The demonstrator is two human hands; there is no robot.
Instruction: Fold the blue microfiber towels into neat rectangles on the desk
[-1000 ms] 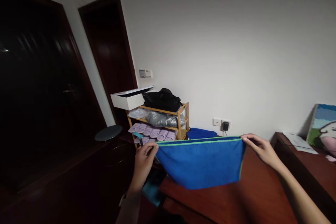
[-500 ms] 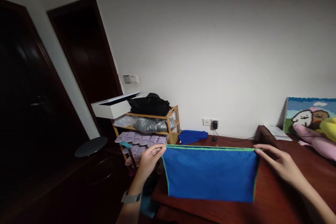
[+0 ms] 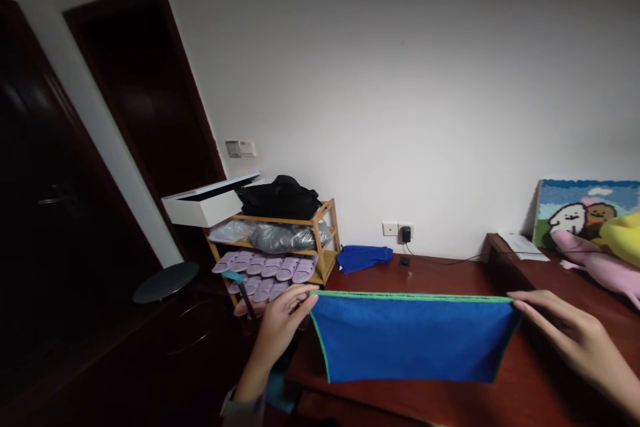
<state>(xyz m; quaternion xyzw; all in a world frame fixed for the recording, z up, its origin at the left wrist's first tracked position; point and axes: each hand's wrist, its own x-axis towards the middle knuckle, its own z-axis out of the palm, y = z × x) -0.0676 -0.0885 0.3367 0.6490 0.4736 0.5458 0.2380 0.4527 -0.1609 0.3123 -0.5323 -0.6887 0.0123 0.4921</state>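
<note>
A blue cloth (image 3: 415,340) with green edging hangs between my two hands above the reddish-brown table. It looks doubled over, with two green edges together along the top. My left hand (image 3: 287,317) pinches its top left corner between thumb and fingers. At the top right corner, my right hand (image 3: 563,323) grips it in the same way. The top edge is pulled nearly straight, while the lower part hangs loose.
Another blue cloth (image 3: 364,257) lies at the table's (image 3: 445,270) far left. A shoe rack (image 3: 327,240) holds lilac slippers, a black bag (image 3: 280,199) and a white box (image 3: 203,208). Pink and yellow plush toys (image 3: 595,270) sit on the right, by a picture (image 3: 565,203). A charger (image 3: 406,235) is plugged in.
Both hands have come lower and nearer to me, and the right hand has moved outward. The cloth's top edge is stretched wider. The view has shifted slightly.
</note>
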